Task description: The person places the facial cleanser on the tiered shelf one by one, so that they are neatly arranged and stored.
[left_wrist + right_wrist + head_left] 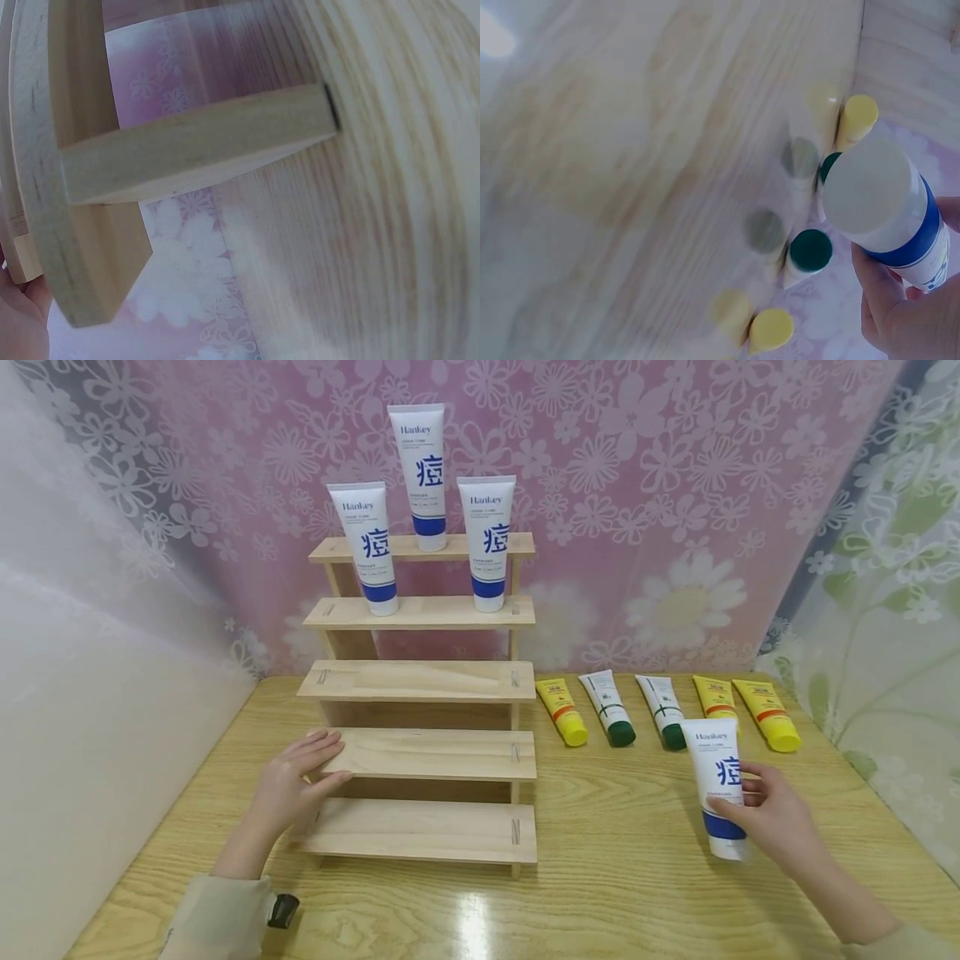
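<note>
Head view is giving us the best seat: at the right of the frame, the right hand (776, 818) is gripping a white-and-blue tube (712, 768), thumb pressing across its front, the cap seemingly hanging clear of the table (600, 835). Over at lower left, the left hand (292, 781) is resting on a low shelf of the wooden stand (427, 752), its fingers lying loose and fairly straight. Three matching tubes (420, 468) are standing at upper centre, one on the top shelf, two on the next, so by my reading we're watching a setting-out step, with a fourth tube in play. The next move is probably calling for a swing leftward and a gentle, cap-down landing on a shelf, the left hand perhaps steadying the frame. Behind, yellow tubes (564, 714) and green-capped tubes (603, 706) are lining the right side, and the held tube is covering part of one yellow one. Its own body is hiding most of the gripping fingers. Left-wrist view is cutting the hand off at lower left; right-wrist view is looking dim, foreshortening the tube behind its cap. The small print is staying unreadable.
</note>
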Demonstrator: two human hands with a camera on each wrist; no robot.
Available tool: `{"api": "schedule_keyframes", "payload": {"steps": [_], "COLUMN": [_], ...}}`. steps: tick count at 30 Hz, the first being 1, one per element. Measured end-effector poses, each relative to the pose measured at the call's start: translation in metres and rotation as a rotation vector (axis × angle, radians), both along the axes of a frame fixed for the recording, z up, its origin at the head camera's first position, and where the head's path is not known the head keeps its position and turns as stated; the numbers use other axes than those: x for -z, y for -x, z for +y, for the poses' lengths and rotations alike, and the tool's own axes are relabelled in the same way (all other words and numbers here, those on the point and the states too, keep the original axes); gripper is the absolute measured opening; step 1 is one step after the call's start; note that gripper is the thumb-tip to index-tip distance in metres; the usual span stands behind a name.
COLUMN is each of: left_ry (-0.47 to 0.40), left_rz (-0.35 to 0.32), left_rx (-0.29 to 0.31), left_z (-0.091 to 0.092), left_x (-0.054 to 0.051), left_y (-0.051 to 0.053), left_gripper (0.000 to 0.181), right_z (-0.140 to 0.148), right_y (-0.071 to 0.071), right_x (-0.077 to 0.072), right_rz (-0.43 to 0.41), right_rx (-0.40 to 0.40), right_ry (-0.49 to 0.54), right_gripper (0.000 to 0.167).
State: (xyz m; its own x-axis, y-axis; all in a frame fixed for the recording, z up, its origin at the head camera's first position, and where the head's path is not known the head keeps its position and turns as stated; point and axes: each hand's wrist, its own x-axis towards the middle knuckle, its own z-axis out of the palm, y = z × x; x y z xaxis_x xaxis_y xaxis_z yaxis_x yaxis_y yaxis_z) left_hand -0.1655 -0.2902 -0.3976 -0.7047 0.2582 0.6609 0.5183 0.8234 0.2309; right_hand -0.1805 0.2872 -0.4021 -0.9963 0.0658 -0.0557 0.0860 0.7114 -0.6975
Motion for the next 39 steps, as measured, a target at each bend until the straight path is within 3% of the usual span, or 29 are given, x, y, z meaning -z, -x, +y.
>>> {"api": "schedule_keyframes", "payload": {"steps": [10, 26, 39], "left_ry": [0.000, -0.003, 0.014], "left_rz": [0.010, -0.004, -0.006], "left_rx": [0.000, -0.001, -0.011], "left_z": [0.001, 0.001, 0.002], "left_x": [-0.001, -0.001, -0.002], "left_y": [0.000, 0.000, -0.002], "left_gripper": [0.047, 0.047, 0.048], "right_z": [-0.027, -0.055, -0.076], "right_y": [-0.007, -0.008, -0.007], "right_x": [-0.021, -0.040, -0.049], "right_rz": [0.057, 0.172, 0.235], "right_rx": [-0.034, -0.061, -0.106], "right_ry": [0.038, 0.055, 0.129], "right_gripper": [0.081, 0.077, 0.071]}}
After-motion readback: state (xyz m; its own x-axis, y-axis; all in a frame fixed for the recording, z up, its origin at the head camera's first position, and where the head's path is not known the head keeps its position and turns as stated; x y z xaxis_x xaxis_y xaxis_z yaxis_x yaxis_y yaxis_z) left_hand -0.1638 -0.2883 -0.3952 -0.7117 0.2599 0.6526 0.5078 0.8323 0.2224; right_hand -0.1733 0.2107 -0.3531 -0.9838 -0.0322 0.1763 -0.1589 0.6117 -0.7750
